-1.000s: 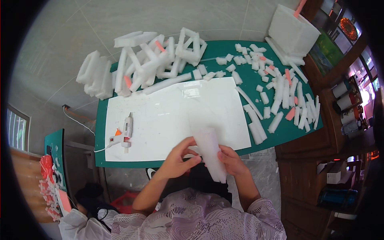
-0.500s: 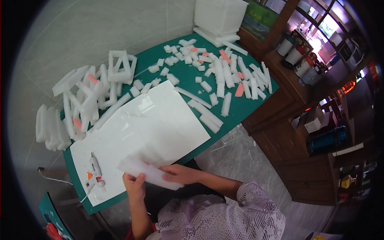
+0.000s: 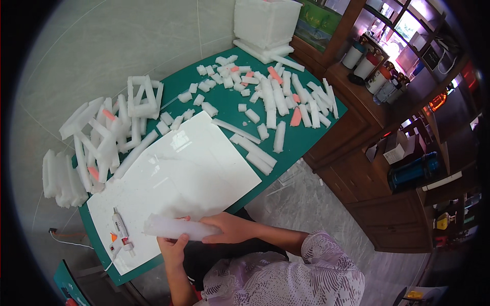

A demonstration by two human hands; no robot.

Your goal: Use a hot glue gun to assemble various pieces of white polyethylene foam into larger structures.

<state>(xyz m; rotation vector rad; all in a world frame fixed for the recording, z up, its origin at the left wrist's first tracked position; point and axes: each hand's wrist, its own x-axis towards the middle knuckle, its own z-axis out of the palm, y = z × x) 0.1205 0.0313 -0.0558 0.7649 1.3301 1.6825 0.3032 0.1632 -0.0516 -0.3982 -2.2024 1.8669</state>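
Both hands hold a white foam piece (image 3: 173,227), thick and slab-like, above the near edge of a white board (image 3: 199,168). My left hand (image 3: 174,249) grips it from below around the middle, thumb on the near side. Around its right end my right hand (image 3: 228,226) is closed, with its fingertips partly hidden behind the foam. To the left on the board lies a white glue gun (image 3: 120,225) with an orange part and a cord.
Loose foam strips (image 3: 268,102) and small chunks, some pink, cover the far side of the green table (image 3: 306,137). Open foam frames (image 3: 145,97) are heaped at the left. A large white foam block (image 3: 266,25) stands at the back, beside a dark wooden cabinet (image 3: 339,122).
The foam piece has turned from a slant to nearly level, its right end rising. My right hand has shifted slightly up with it. The whole view has shifted a little.
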